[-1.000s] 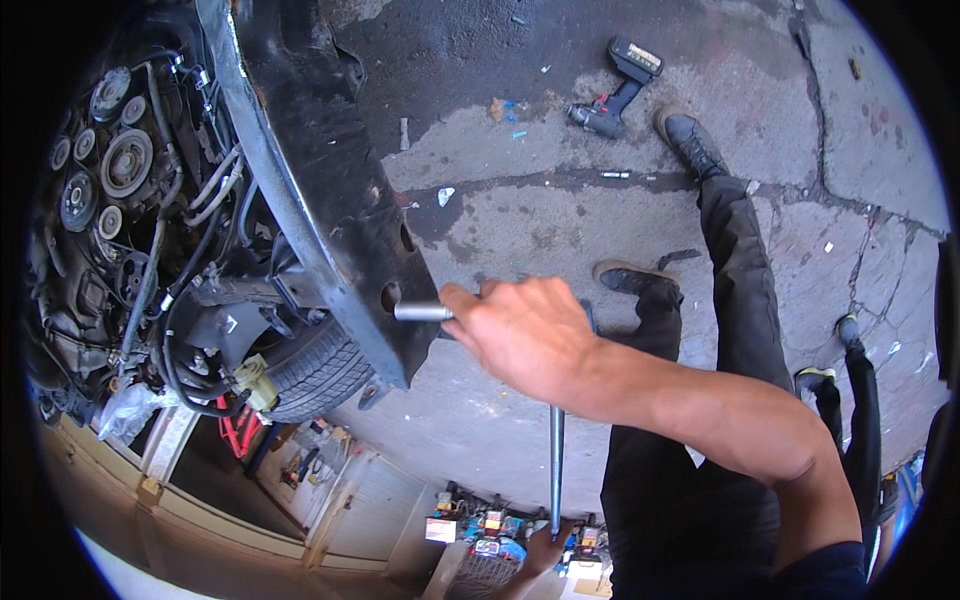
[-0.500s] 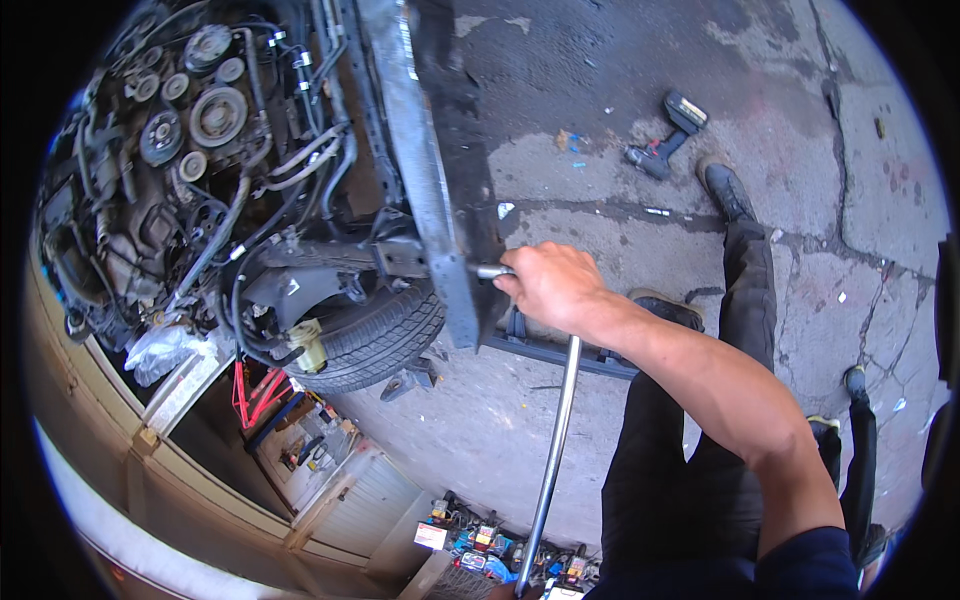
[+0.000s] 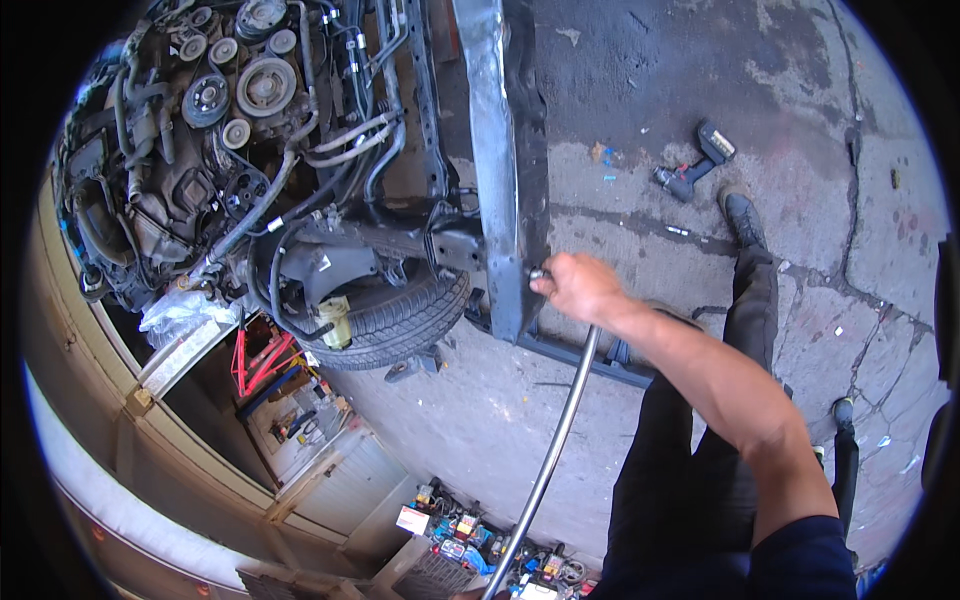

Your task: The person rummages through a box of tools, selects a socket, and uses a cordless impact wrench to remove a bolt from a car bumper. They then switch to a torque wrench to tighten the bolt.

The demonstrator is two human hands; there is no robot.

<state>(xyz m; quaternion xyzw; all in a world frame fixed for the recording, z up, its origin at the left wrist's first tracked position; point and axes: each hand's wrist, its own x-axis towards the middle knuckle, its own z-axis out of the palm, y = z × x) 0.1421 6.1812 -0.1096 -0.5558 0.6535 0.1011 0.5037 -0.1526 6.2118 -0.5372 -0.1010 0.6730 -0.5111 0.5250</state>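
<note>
My right hand point(image 3: 585, 288) is closed around the head of a long shiny breaker bar point(image 3: 558, 435). Its short metal end point(image 3: 540, 274) pokes out past my thumb, against the lower part of an upright-looking metal beam point(image 3: 505, 190) on the stripped vehicle front. I cannot tell whether it sits on a bolt there. The bar slopes down to the lower edge of the view, where only a sliver of my left hand point(image 3: 468, 596) shows at it. Left of the beam are a bracket point(image 3: 458, 246) and a tyre point(image 3: 400, 325).
An exposed engine with pulleys point(image 3: 266, 87) fills the upper left. A cordless impact driver point(image 3: 695, 163) lies on the cracked concrete near a shoe point(image 3: 741, 217). Red metal stands point(image 3: 262, 362), a dark floor frame point(image 3: 590, 362) and cluttered parts point(image 3: 465, 530) are lower down. Another person's leg point(image 3: 845, 460) stands at right.
The view has shifted, so the vehicle appears farther right. My right hand has come closer to the beam with the bar's short end, and less of that end shows.
</note>
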